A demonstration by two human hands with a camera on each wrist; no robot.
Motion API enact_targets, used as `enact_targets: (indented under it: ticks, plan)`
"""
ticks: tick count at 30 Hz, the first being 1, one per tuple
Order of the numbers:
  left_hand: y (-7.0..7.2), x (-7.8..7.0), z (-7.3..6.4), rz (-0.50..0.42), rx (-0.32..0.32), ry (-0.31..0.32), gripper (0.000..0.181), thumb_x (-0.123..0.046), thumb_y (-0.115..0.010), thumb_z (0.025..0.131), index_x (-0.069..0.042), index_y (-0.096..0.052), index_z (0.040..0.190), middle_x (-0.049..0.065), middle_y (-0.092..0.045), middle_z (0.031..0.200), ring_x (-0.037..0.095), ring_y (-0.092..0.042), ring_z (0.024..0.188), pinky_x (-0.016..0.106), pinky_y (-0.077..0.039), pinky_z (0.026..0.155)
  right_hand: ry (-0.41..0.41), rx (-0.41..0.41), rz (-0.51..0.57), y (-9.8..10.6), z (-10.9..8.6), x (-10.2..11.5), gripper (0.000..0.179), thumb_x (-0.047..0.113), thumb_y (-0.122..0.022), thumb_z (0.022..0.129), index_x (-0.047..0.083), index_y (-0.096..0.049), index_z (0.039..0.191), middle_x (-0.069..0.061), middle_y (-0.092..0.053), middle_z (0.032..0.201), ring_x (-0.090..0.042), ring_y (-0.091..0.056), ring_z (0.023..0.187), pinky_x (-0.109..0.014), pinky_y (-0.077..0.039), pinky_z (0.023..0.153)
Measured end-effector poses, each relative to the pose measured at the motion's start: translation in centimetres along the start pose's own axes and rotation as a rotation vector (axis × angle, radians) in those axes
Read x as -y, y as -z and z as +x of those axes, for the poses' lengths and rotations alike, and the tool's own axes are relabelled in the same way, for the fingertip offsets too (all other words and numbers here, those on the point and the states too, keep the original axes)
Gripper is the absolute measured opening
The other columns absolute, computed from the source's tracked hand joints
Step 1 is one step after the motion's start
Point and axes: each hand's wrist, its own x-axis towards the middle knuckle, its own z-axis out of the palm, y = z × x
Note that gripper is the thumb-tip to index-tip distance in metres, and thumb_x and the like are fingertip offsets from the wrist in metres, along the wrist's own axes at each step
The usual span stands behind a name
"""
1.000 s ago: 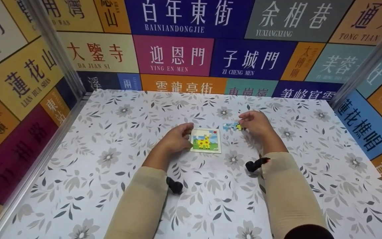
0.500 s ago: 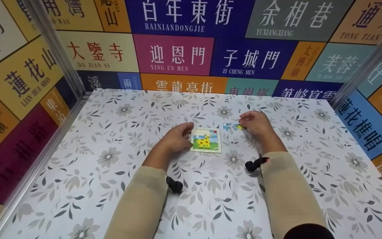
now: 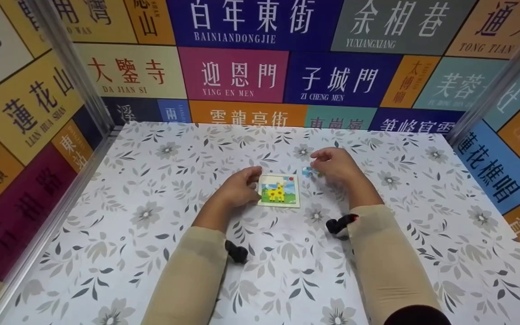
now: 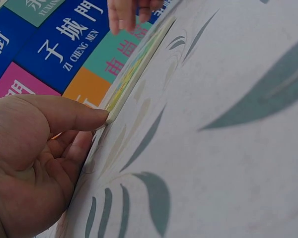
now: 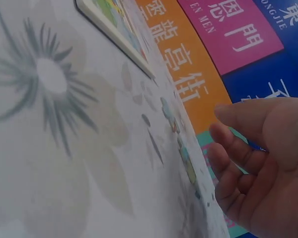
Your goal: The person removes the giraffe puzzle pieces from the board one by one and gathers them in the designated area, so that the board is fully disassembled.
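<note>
Bright wall panels (image 3: pixel 237 74) stand behind a flowered table cover (image 3: pixel 282 253), where a giraffe puzzle board (image 3: pixel 271 180) lies flat, its upper left part bare. The left hand (image 3: pixel 239 188) is loosely bent at the board's left edge, thumb touching it, with no clear grip. Right of the board, small loose pieces (image 3: pixel 306 171) lie close by the right hand (image 3: pixel 337 167), whose fingers are parted, half bent and holding nothing. For good work, I think, the left should steady the board lightly, while the right takes one piece by its edges.
</note>
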Motion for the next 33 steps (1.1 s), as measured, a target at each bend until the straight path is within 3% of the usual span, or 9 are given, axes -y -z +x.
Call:
enact_targets:
  ticks: [8, 19, 24, 33]
  plan:
    - [-0.1, 0.7, 0.3, -0.028, 0.013, -0.088, 0.089, 0.008, -0.075, 0.086, -0.02, -0.043, 0.165, 0.002, -0.051, 0.164, 0.025, -0.049, 0.153, 0.039, -0.04, 0.127, 0.184, 0.058, -0.079, -1.8, -0.5, 2.4, 0.04, 0.034, -0.069, 0.103, 0.018, -0.07, 0.14, -0.009, -0.068, 0.134, -0.027, -0.062, 0.117, -0.044, -0.053, 0.096]
    - [-0.1, 0.1, 0.0, -0.019, -0.001, -0.012, 0.088, 0.003, -0.078, 0.087, -0.029, -0.045, 0.163, -0.005, -0.052, 0.163, 0.02, -0.049, 0.152, 0.04, -0.036, 0.13, 0.19, 0.11, -0.089, -3.8, -0.8, 4.7, 0.036, 0.036, -0.073, 0.101, 0.02, -0.075, 0.133, -0.002, -0.071, 0.132, -0.025, -0.064, 0.12, -0.047, -0.054, 0.103]
    - [0.0, 0.0, 0.0, -0.01, -0.001, -0.003, 0.089, 0.002, -0.078, 0.087, -0.03, -0.045, 0.163, -0.006, -0.052, 0.163, 0.019, -0.05, 0.152, 0.04, -0.037, 0.129, 0.21, 0.14, -0.142, -4.4, -0.5, 4.1, 0.03, 0.036, -0.074, 0.1, 0.021, -0.079, 0.124, -0.005, -0.075, 0.125, -0.025, -0.068, 0.113, -0.046, -0.055, 0.099]
    - [-0.1, 0.2, 0.0, -0.016, 0.002, -0.036, 0.088, 0.004, -0.077, 0.087, -0.027, -0.045, 0.163, -0.003, -0.052, 0.163, 0.021, -0.051, 0.15, 0.039, -0.039, 0.128, 0.176, 0.164, -0.173, -5.0, -0.2, 2.7, 0.026, 0.031, -0.077, 0.097, 0.021, -0.08, 0.12, -0.006, -0.073, 0.128, -0.026, -0.064, 0.116, -0.045, -0.053, 0.101]
